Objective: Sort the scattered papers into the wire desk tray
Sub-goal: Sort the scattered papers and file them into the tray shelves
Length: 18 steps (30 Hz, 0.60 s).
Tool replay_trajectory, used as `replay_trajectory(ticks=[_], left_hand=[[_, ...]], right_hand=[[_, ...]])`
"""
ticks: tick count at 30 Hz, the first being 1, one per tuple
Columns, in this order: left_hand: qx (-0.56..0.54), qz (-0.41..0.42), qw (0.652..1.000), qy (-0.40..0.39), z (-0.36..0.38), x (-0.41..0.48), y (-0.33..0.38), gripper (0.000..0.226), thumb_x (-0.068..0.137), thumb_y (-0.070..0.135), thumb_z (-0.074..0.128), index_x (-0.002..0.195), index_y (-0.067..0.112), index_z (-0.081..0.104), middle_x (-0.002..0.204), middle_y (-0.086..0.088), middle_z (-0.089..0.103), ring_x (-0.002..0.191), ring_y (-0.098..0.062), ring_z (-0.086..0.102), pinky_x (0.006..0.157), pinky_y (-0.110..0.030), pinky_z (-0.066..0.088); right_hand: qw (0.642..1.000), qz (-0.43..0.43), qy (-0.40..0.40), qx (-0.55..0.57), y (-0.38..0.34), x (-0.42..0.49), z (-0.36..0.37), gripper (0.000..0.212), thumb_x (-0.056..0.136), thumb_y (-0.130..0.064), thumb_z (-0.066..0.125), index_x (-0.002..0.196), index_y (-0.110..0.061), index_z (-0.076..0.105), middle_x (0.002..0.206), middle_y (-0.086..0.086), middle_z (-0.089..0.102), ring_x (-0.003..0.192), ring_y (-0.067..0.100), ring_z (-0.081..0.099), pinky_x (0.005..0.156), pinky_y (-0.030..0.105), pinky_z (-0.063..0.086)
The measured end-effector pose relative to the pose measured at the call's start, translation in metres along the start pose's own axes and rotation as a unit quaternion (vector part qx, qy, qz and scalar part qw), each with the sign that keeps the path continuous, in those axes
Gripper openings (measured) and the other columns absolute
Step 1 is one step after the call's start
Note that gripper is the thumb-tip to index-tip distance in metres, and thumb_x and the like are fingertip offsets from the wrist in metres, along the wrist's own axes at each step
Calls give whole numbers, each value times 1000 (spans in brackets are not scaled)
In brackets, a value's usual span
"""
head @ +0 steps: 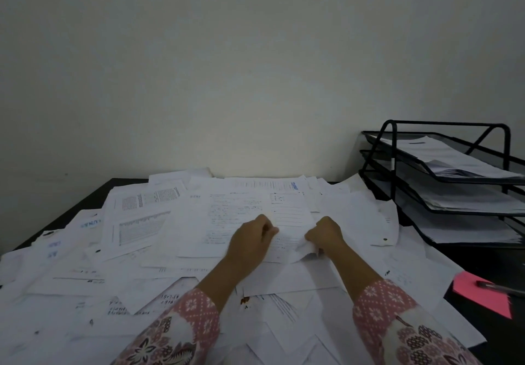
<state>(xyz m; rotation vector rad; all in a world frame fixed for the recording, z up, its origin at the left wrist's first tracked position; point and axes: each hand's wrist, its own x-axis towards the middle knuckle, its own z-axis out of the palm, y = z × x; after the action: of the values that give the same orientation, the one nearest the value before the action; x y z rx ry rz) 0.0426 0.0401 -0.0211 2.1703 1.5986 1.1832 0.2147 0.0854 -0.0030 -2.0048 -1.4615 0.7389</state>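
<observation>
A heap of white printed papers (147, 222) covers most of the dark desk. At the middle of the heap, both hands hold one printed sheet (288, 216). My left hand (251, 241) pinches its left edge with curled fingers. My right hand (325, 235) grips its lower right corner, which crumples under the fingers. The black wire desk tray (392, 165) stands at the right against the wall. It has three tiers, each holding some papers.
A pink sheet (480, 293) with a pen (500, 288) on it lies on the dark desk (483, 259) at the right, in front of the tray. A bare wall rises behind the desk. The desk's far left corner shows dark.
</observation>
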Motion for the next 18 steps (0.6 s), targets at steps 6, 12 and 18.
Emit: replay_trajectory(ticks=[6, 12, 18], left_hand=[[-220, -56, 969, -97, 9, -3, 23, 17, 94, 28, 54, 84, 14, 56, 82, 6, 64, 71, -6, 57, 66, -15, 44], [-194, -137, 970, 49, -16, 1, -9, 8, 94, 15, 53, 92, 16, 61, 94, 2, 64, 92, -16, 59, 73, -12, 42], [172, -314, 924, 133, -66, -1, -67, 35, 88, 26, 60, 121, 14, 54, 121, -12, 54, 112, -28, 49, 90, -39, 42]], right_hand=[[1000, -9, 17, 1, 2, 5, 3, 20, 89, -3, 48, 69, -4, 46, 66, 5, 44, 61, 17, 44, 47, 21, 30], [987, -36, -14, 154, -1, 2, 12, 41, 89, -37, 61, 102, 2, 61, 98, 13, 61, 89, 27, 59, 72, 29, 45], [991, -48, -63, 107, -9, -4, 27, 57, 66, -10, 84, 113, 5, 57, 114, 15, 63, 104, 28, 61, 75, 29, 54]])
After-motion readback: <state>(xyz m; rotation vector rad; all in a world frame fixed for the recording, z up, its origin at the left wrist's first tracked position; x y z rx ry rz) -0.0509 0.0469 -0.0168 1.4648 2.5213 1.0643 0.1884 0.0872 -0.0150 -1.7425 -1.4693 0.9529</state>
